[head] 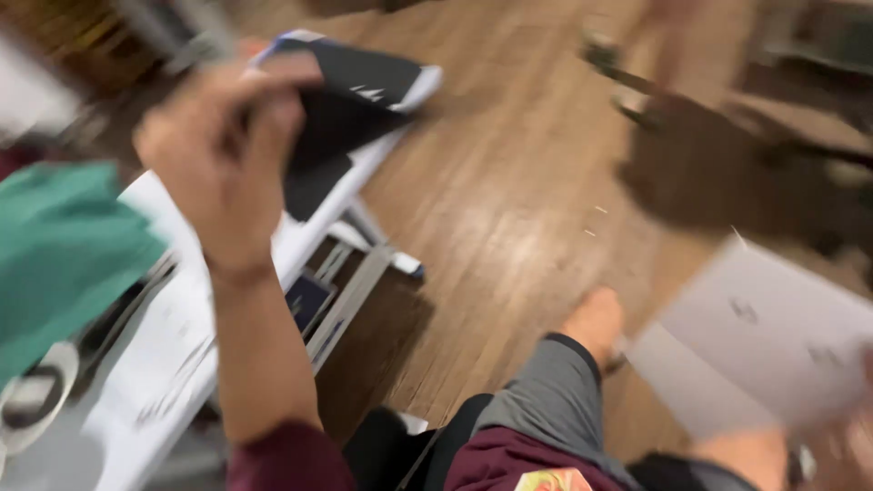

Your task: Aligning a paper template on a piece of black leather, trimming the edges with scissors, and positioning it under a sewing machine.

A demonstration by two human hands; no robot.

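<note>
Fingers (273, 82) pinch black cloth (336, 127).

Cloth (350, 109) on table (173, 364) at left, paper sheet (773, 336) at right.

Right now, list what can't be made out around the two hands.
- Right hand: head view, cut off by the bottom right edge; its grip on the white sheet is blurred.
- Left hand: motion blur hides how its fingers pinch the black fabric.
- Marks on the white table: too smeared to tell.
- Dark things on the floor, top right: blurred shapes only.
</note>
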